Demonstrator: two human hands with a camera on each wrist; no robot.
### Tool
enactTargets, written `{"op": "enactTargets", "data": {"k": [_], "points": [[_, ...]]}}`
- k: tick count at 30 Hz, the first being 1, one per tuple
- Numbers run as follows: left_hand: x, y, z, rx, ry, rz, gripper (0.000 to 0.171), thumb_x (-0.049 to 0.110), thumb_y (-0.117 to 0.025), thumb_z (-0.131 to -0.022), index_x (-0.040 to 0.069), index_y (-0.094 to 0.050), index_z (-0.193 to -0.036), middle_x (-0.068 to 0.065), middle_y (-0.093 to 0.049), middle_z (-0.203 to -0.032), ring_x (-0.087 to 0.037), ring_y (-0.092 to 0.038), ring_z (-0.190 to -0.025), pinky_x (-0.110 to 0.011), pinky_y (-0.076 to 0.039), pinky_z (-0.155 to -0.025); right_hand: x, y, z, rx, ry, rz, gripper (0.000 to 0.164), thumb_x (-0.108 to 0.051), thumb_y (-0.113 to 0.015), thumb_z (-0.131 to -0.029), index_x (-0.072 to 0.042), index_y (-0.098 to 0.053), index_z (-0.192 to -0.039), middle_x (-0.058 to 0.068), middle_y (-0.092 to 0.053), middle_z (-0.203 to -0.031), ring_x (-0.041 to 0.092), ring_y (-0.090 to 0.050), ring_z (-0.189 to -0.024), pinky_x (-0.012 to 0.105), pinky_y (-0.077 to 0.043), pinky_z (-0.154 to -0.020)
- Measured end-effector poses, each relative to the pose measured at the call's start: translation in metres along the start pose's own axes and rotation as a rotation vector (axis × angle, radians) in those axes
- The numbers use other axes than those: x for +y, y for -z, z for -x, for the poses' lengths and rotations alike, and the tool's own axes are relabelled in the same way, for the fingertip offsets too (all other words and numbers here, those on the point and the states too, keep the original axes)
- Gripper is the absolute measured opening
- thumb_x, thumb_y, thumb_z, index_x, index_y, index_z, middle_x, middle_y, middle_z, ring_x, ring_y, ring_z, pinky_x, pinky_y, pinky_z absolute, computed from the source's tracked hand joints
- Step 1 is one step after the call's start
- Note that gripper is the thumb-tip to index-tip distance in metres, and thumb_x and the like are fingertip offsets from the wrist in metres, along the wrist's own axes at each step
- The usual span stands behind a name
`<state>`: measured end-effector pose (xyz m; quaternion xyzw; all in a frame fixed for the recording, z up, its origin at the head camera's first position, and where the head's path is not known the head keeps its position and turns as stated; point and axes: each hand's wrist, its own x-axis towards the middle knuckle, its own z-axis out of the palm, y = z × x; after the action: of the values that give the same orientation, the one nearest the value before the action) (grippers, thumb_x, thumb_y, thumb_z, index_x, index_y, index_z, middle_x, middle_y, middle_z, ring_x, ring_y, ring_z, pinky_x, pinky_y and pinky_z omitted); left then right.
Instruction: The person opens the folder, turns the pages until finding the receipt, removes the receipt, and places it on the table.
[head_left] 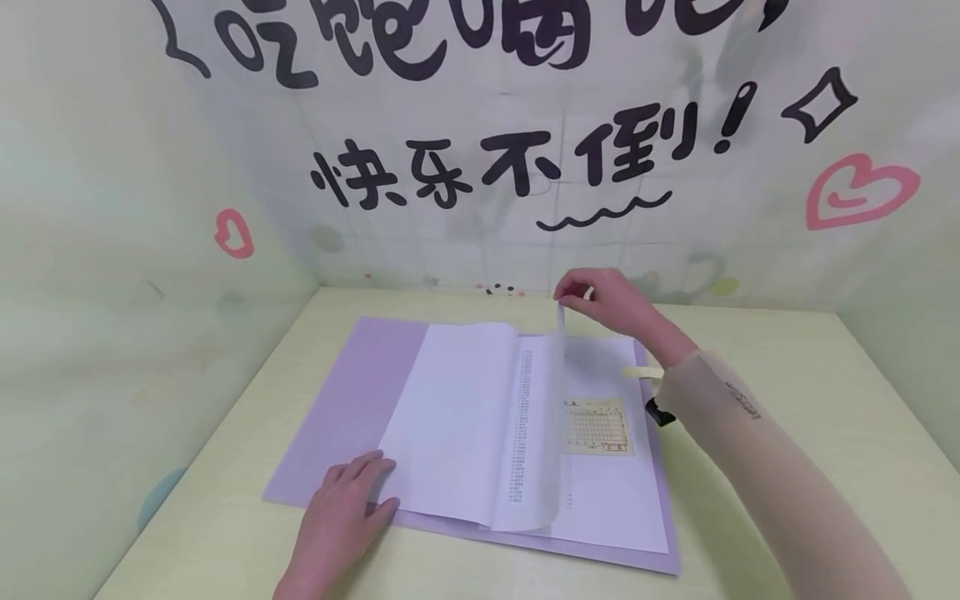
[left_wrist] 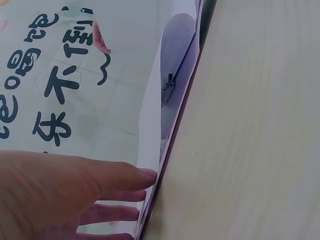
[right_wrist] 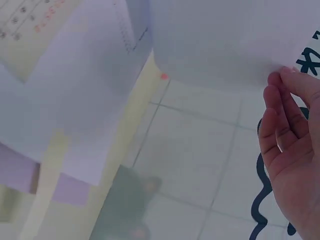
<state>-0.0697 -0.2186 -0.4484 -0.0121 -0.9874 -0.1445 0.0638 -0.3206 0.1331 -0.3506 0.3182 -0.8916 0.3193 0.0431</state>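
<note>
A light purple folder [head_left: 322, 433] lies spread on the table, with white pages [head_left: 450, 417] turned over on its left half. My left hand [head_left: 345, 508] rests at the lower left corner of these pages, fingers extended and thumb at the bottom edge. Between thumb and fingertips, my right hand [head_left: 606, 302] pinches the top corner of a raised sheet [right_wrist: 215, 40], which stands curved near the folder's middle. Beneath it, on the right-hand page, sits a small yellowish form slip [head_left: 600, 427], partly covered by the sheet. A metal clip [left_wrist: 168, 89] shows inside the folder in the left wrist view.
A pale yellow strap [head_left: 639, 372] and a black buckle-like piece [head_left: 660, 412] appear beside the right sleeve. The pale wood-grain table [head_left: 795, 375] meets a printed wall cloth [head_left: 480, 250] behind the folder, with more cloth at both sides.
</note>
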Motion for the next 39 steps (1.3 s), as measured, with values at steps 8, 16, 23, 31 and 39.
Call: {"op": "enactTargets", "data": {"k": [8, 16, 23, 31, 39], "points": [[-0.002, -0.002, 0.002, 0.044, -0.029, -0.004, 0.043, 0.024, -0.079, -0.081, 0.011, -0.067, -0.12, -0.014, -0.06, -0.136, -0.041, -0.057, -0.117, -0.058, -0.05, -0.096, -0.033, -0.017, -0.044, -0.075, 0.052, -0.029, 0.01, -0.011, -0.064, -0.096, -0.01, -0.07, -0.104, 0.004, -0.071, -0.1, 0.017, -0.062, -0.089, 0.032, -0.053, -0.083], [-0.002, -0.002, 0.0, 0.101, -0.055, 0.011, 0.041, 0.023, -0.081, -0.079, 0.011, -0.069, -0.116, -0.012, -0.062, -0.123, -0.036, -0.059, -0.109, -0.053, -0.053, -0.085, -0.057, -0.049, -0.081, -0.115, 0.093, 0.001, 0.01, -0.011, -0.062, -0.096, -0.012, -0.07, -0.102, 0.004, -0.072, -0.101, 0.017, -0.062, -0.092, 0.031, -0.053, -0.088], [-0.006, -0.001, -0.004, 0.13, -0.073, 0.035, 0.046, 0.022, -0.082, -0.077, 0.009, -0.069, -0.119, -0.012, -0.064, -0.12, -0.036, -0.059, -0.108, -0.053, -0.053, -0.085, -0.067, -0.08, -0.103, -0.12, 0.109, -0.01, 0.013, -0.011, -0.061, -0.096, -0.011, -0.07, -0.105, 0.005, -0.072, -0.103, 0.017, -0.064, -0.096, 0.03, -0.052, -0.092], [-0.009, 0.002, -0.003, 0.099, -0.036, 0.026, 0.057, 0.025, -0.082, -0.077, 0.005, -0.064, -0.127, -0.021, -0.065, -0.123, -0.043, -0.058, -0.112, -0.058, -0.051, -0.091, -0.07, -0.122, -0.115, -0.137, 0.074, -0.051, 0.015, -0.012, -0.061, -0.096, -0.01, -0.071, -0.108, 0.003, -0.073, -0.106, 0.015, -0.065, -0.1, 0.029, -0.052, -0.095], [-0.021, 0.006, -0.003, -0.029, 0.031, 0.266, 0.09, 0.024, -0.085, -0.075, 0.007, -0.038, -0.15, -0.019, -0.064, -0.13, -0.041, -0.054, -0.122, -0.058, -0.046, -0.103, -0.071, -0.151, -0.116, -0.178, 0.002, -0.046, 0.014, -0.011, -0.062, -0.096, -0.011, -0.071, -0.107, 0.003, -0.072, -0.107, 0.017, -0.065, -0.103, 0.03, -0.053, -0.095]]}}
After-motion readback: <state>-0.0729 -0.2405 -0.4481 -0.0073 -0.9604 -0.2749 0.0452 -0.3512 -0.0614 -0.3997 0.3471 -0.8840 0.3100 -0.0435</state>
